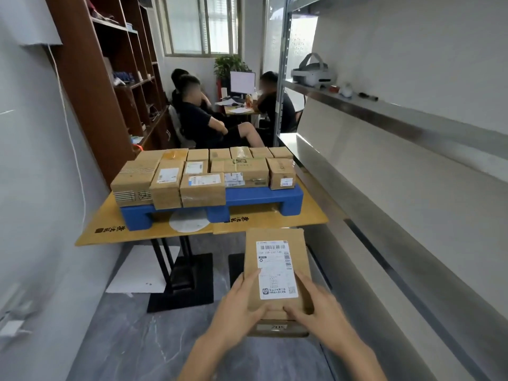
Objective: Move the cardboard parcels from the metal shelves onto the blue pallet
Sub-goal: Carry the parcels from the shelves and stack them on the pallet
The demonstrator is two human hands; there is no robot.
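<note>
I carry a cardboard parcel (275, 259) with a white shipping label in front of me, over the floor just short of the table. My left hand (242, 301) grips its near left corner, and my right hand (319, 306) grips its near right corner, thumbs on top. Ahead, the blue pallet (264, 198) stands on a yellow table (110, 232) and bears several cardboard parcels (167, 182) in rows. A bare strip of pallet shows at its front right. The metal shelves (384, 111) run along my right.
A white headset (313, 72) and small items lie on the upper metal shelf. Three people sit at a desk with a monitor (242, 83) behind the table. A brown bookcase (110, 78) lines the left wall. The table's black feet (181, 284) and a white sheet lie on the floor.
</note>
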